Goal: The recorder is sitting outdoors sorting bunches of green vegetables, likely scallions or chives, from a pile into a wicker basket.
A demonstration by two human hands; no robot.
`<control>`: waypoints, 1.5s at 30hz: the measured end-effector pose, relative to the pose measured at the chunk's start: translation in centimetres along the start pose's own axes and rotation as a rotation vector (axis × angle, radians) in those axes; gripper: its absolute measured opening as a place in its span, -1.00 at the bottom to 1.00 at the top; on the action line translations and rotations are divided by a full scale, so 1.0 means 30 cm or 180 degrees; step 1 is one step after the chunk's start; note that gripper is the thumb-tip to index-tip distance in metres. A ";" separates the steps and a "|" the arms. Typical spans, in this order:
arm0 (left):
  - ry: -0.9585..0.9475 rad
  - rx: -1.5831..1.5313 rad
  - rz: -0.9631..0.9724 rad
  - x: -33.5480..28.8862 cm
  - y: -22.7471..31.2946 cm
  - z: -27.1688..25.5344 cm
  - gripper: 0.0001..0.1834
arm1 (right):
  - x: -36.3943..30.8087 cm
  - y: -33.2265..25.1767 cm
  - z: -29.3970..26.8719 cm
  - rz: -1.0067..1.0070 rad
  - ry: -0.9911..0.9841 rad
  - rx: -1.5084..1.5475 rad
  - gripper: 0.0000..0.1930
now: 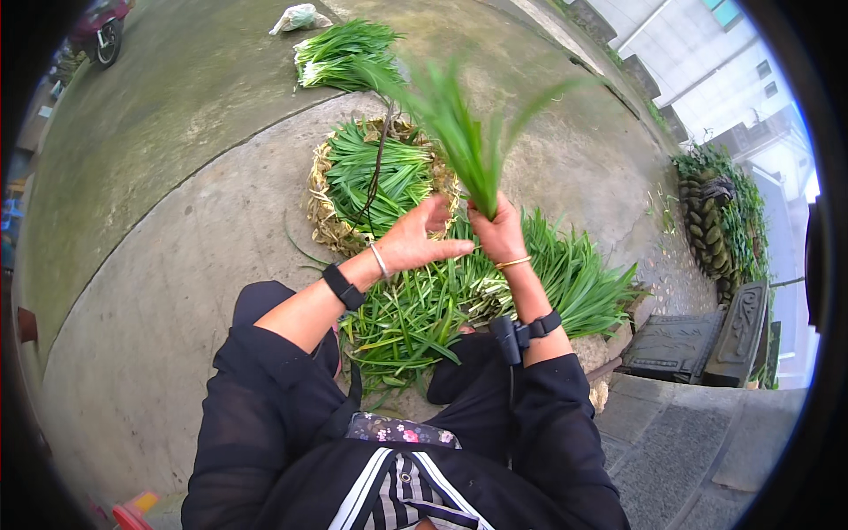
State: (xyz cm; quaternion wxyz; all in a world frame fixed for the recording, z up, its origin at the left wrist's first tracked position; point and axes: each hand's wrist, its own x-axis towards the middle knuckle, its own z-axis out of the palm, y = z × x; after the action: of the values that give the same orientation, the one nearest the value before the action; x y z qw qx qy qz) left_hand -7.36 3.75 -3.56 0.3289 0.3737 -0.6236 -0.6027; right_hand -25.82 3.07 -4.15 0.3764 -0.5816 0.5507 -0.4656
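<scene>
Pale concrete ground (159, 212) spreads widest, mostly from 7 round to 1 o'clock, with a whitish building (680, 53) beyond it at 2. The person sits at 6 o'clock in a black jacket (265, 389) and dark trousers, knees apart. Leafy growth (751, 221) stands towards 3, and part of a reddish two-wheeler (108, 40) shows far off at 10 to 11. A heap of long green leaves (583, 278) lies at 3, while looser, tangled leaves (397, 322) cover the ground between the knees at 6. At 11, a round basket (320, 208) with a straw-coloured rim holds more greens under a thin dark handle (378, 163); farther along that line lies a pale-ended bundle (344, 55). The bunch of green leaves (473, 150) rises towards 12 to 1, tips fanned and blurred, its base gripped in the right hand (501, 228), fingers wrapped tightly round it. The left hand (417, 243), just beside at 9 from the right, is spread and unfilled, its thumb pointing to 3; whether that thumb touches the right hand, I cannot tell. Smallest are a silvery bracelet (378, 261) on the left wrist and a gold-coloured bangle (512, 262) on the right
</scene>
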 end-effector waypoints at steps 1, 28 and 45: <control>0.0322 -0.0324 0.0300 0.021 0.002 0.010 -0.05 | -0.002 0.010 0.029 -0.0592 0.0108 -0.1241 -0.73; 0.0076 -0.2930 0.0061 0.064 0.021 -0.229 -0.55 | -0.021 0.028 0.025 0.0737 -0.0532 0.1395 -0.80; -0.0651 -0.3258 0.0176 0.052 0.060 -0.181 -0.49 | -0.023 -0.064 0.089 0.0554 -0.1323 0.1184 -0.78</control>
State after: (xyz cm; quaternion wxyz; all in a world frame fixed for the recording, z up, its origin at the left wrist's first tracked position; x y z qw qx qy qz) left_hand -3.59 -0.35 -1.51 0.4226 0.0878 -0.2878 -0.8549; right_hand -22.67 3.77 -3.18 0.6199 -0.5361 0.4148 -0.3953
